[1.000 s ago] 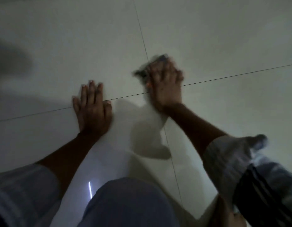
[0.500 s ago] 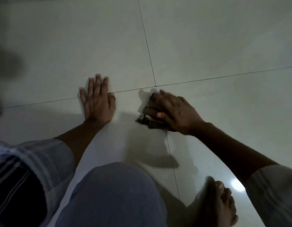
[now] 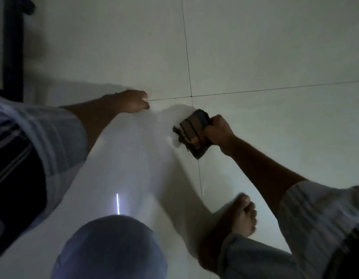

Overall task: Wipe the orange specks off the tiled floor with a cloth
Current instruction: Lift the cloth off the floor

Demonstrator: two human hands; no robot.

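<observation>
My right hand (image 3: 218,130) grips a dark, folded cloth (image 3: 194,133), its fingers curled round one end. The cloth hangs just over the pale tiled floor (image 3: 275,47), below the crossing of two grout lines (image 3: 191,96). To the left of that crossing my left hand (image 3: 132,101) is blurred; it holds nothing and its fingers point down toward the floor. I can make out no orange specks in this dim light.
A dark furniture leg (image 3: 12,47) stands at the far left edge. My bent knee (image 3: 110,246) fills the bottom centre, and my bare foot (image 3: 243,214) rests on the floor at the lower right. Bright glare lies on the tile between my arms.
My right hand changed from pressing the cloth flat to gripping it by one end and lifting it. My left hand came up from lying flat on the tile.
</observation>
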